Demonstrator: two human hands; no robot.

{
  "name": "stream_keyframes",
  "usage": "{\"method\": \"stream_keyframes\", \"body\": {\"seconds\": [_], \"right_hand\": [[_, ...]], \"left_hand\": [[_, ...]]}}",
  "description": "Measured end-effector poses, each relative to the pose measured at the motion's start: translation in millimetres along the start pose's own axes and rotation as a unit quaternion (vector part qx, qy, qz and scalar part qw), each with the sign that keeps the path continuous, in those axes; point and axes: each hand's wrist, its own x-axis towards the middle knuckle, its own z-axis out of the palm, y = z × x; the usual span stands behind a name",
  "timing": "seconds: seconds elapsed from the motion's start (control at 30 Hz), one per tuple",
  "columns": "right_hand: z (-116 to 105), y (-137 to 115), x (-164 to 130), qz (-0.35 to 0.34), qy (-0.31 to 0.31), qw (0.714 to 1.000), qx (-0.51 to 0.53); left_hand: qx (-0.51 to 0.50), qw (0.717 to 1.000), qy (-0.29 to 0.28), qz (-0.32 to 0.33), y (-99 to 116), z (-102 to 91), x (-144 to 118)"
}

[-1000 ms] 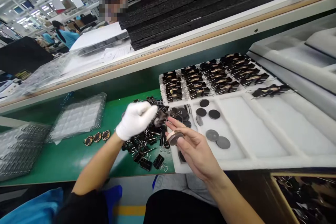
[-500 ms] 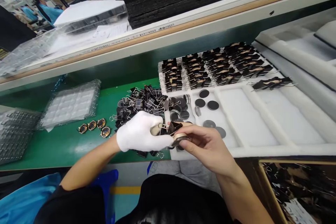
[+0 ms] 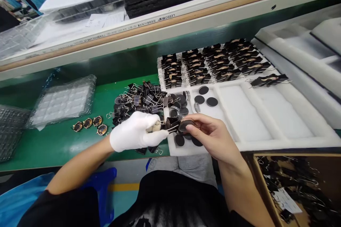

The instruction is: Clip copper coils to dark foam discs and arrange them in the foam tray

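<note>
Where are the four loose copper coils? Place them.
The copper coils lie on the green mat, left of the gloved left hand, below the clear blister tray.

Black binder clip (image 3: 171,123) against dark disc (image 3: 185,125)

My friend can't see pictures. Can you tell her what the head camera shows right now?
A white-gloved left hand presses a black binder clip onto a dark round disc held by the bare right hand. Behind them on the green bench lie a heap of loose clips and a white foam tray.
</note>
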Motion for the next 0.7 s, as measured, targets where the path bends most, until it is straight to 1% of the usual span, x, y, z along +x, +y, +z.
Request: {"method": "stream_keyframes", "body": {"seconds": [0.07, 0.2, 0.33, 0.5, 0.63, 0.7], "right_hand": [[0, -2, 1, -0.005, -0.012, 1.000, -0.015], [1, -1, 2, -0.013, -0.008, 0.999, -0.037], [1, 3, 2, -0.012, -0.011, 0.998, -0.066], [9, 9, -1, -0.024, -0.014, 0.994, -0.103], [16, 13, -2, -0.028, -0.020, 0.995, -0.097], [16, 13, -2, -0.024, -0.021, 0.995, -0.090]], "left_hand": [[-0.010, 1.000, -0.006, 0.008, 1, 0.3, -1], [-0.017, 0.999, -0.026, 0.012, 0, 0.6, -2], [-0.016, 0.999, -0.041, -0.002, -1, 1.1, -3], [-0.016, 0.999, -0.038, -0.022, -4, 5.9, -8], [-0.043, 0.998, -0.034, -0.036, -6, 12.7, -11], [-0.050, 0.997, -0.045, -0.045, -6, 12.0, -12]]}}
